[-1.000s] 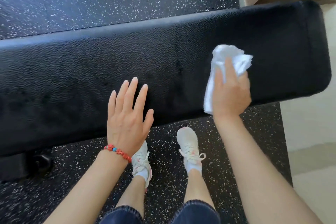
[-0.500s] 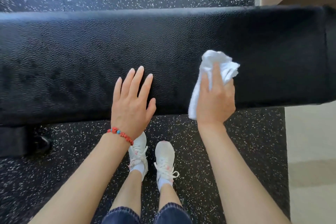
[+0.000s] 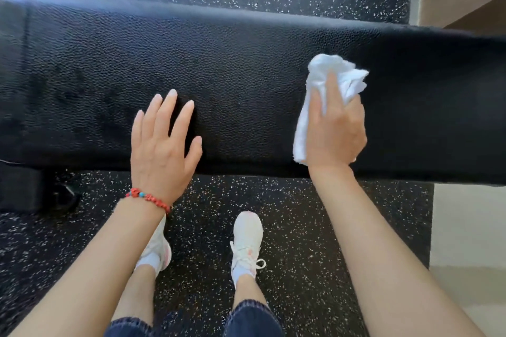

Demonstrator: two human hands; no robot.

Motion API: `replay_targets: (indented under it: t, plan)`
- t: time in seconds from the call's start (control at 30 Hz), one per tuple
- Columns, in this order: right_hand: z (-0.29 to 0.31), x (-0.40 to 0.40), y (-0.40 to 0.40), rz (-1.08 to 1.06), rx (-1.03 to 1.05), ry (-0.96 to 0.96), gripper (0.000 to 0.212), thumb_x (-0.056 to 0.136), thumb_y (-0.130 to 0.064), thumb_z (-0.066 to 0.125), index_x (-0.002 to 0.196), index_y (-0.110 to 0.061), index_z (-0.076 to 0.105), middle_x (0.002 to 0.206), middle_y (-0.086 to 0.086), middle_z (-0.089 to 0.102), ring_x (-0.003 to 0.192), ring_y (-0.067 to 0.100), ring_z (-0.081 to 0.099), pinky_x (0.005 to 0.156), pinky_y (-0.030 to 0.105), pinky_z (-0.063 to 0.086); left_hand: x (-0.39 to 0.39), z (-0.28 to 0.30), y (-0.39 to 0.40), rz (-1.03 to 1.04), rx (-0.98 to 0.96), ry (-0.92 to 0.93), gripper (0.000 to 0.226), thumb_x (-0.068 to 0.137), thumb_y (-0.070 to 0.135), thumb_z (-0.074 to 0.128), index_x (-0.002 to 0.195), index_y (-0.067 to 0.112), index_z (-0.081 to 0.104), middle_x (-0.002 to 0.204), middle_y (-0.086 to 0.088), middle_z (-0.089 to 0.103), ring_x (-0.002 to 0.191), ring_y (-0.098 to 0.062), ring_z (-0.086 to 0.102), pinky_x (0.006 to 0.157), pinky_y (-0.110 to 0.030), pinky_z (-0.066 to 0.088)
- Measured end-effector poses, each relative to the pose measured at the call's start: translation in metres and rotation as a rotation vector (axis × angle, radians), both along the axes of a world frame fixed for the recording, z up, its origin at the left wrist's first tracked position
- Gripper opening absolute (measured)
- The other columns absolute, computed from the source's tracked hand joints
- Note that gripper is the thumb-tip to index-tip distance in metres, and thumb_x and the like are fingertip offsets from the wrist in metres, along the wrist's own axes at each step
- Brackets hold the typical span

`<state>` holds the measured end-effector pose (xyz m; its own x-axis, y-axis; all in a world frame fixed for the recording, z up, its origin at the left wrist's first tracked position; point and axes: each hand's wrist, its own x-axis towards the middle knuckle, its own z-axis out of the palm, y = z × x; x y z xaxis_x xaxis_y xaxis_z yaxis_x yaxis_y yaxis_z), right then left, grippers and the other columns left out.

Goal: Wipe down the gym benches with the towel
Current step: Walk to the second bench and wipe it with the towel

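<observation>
Black pebbled-vinyl padded worktop (image 3: 232, 68): right hand (image 3: 335, 134) grips bunched white towel (image 3: 331, 76); left hand (image 3: 161, 145) flat, open, empty. Best wiped with overlapping strokes.

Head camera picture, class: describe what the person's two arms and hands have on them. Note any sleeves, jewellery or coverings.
Both forearms are bare, with no sleeves or gloves in view. The left hand has a bracelet of red beads with a turquoise one at the wrist. The right hand shows no jewellery or watch.

Crumpled white towel (image 3: 332, 85) on long black pebbled bench pad (image 3: 232, 85), toward its right end.
</observation>
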<state>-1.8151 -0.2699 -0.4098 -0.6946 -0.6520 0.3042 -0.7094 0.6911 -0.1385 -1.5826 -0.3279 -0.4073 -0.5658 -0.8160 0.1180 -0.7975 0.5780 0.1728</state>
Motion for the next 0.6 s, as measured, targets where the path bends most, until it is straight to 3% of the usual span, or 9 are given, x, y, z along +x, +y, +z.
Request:
replay_targets:
  t: [0.23,0.3,0.43,0.47,0.53,0.6]
  plan:
    - [-0.003,0.030,-0.015,0.423,0.019,0.175,0.030,0.093,-0.039,0.047,0.100,-0.024,0.072,0.063,0.004,0.057,0.051,0.018,0.049,0.043,0.026,0.036,0.001,-0.006,-0.001,0.010,-0.010,0.040,0.047,0.090,0.024,0.048,0.132,0.005,0.049,0.141,-0.021,0.042,0.130,-0.039,0.035,0.107,-0.054,0.025]
    - [-0.003,0.011,-0.022,0.318,0.009,0.188,0.029,0.093,-0.039,0.048,0.101,-0.024,0.071,0.067,0.007,0.060,0.054,0.021,0.053,0.042,0.026,0.038,0.004,-0.004,-0.003,-0.010,-0.006,0.031,0.047,0.090,0.026,0.048,0.132,0.005,0.050,0.141,-0.021,0.043,0.130,-0.039,0.036,0.106,-0.053,0.026]
    - [0.007,0.011,-0.047,-0.158,0.048,-0.202,0.038,0.095,-0.043,0.040,0.129,-0.032,0.051,0.112,0.013,0.057,0.096,0.027,0.054,0.066,0.034,0.043,0.006,-0.003,-0.005,-0.039,-0.008,0.015,0.047,0.091,0.028,0.049,0.132,0.006,0.050,0.141,-0.020,0.043,0.130,-0.037,0.037,0.105,-0.053,0.028]
    - [0.007,0.021,-0.053,-0.201,0.034,-0.226,0.039,0.096,-0.043,0.039,0.131,-0.032,0.049,0.116,0.013,0.056,0.097,0.027,0.054,0.066,0.034,0.043,0.006,-0.003,-0.006,-0.039,-0.001,0.016,0.047,0.090,0.028,0.049,0.132,0.006,0.050,0.141,-0.020,0.043,0.130,-0.037,0.037,0.105,-0.052,0.028]
    - [0.006,0.053,-0.069,-0.046,-0.043,-0.128,0.036,0.090,-0.040,0.049,0.120,-0.024,0.061,0.104,0.015,0.063,0.080,0.027,0.060,0.055,0.031,0.046,0.007,-0.001,-0.006,-0.043,0.012,0.020,0.048,0.090,0.028,0.049,0.132,0.006,0.050,0.141,-0.020,0.043,0.130,-0.037,0.037,0.106,-0.052,0.028]
    - [0.002,0.081,-0.079,0.185,0.019,-0.031,0.030,0.084,-0.036,0.057,0.106,-0.021,0.070,0.084,0.012,0.067,0.060,0.023,0.058,0.044,0.027,0.044,0.007,0.001,-0.006,-0.051,0.024,0.020,0.048,0.089,0.028,0.049,0.132,0.006,0.051,0.141,-0.020,0.043,0.130,-0.037,0.037,0.106,-0.052,0.028]
